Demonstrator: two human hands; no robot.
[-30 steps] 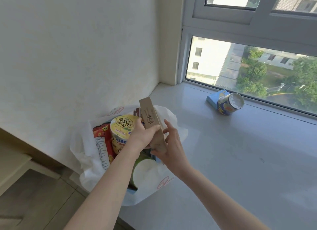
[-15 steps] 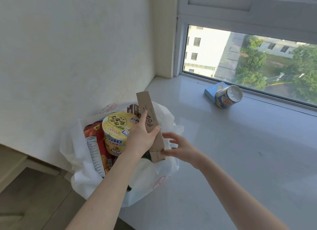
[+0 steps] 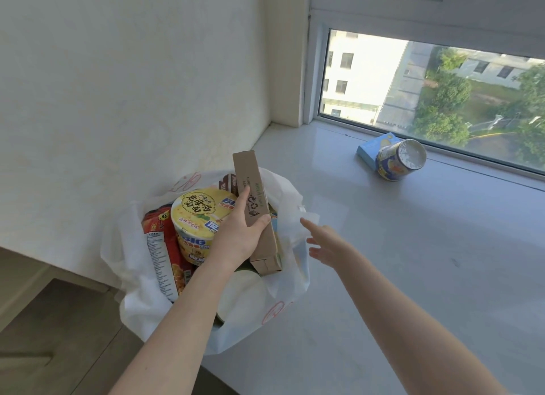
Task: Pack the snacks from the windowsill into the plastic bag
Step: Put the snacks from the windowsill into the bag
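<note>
A white plastic bag (image 3: 138, 294) sits at the left end of the windowsill (image 3: 413, 276), stuffed with a yellow noodle cup (image 3: 197, 217), a red snack packet (image 3: 160, 247) and other items. My left hand (image 3: 239, 232) grips a long brown cardboard box (image 3: 255, 206), standing on end in the bag's mouth. My right hand (image 3: 327, 241) hovers just right of the bag with fingers spread, holding nothing. Far back by the window pane lie a tipped blue-and-yellow cup (image 3: 399, 160) and a light blue box (image 3: 374, 148) behind it.
A white wall (image 3: 118, 85) runs along the left, meeting the window frame (image 3: 314, 70) in the corner. Below the sill's left edge is a wooden floor (image 3: 59, 335). The sill's surface stretches bare to the right of the bag.
My right hand has let go of the brown box and moved away to the right with fingers spread. My left hand keeps the box upright in the bag. The view shifted closer.
</note>
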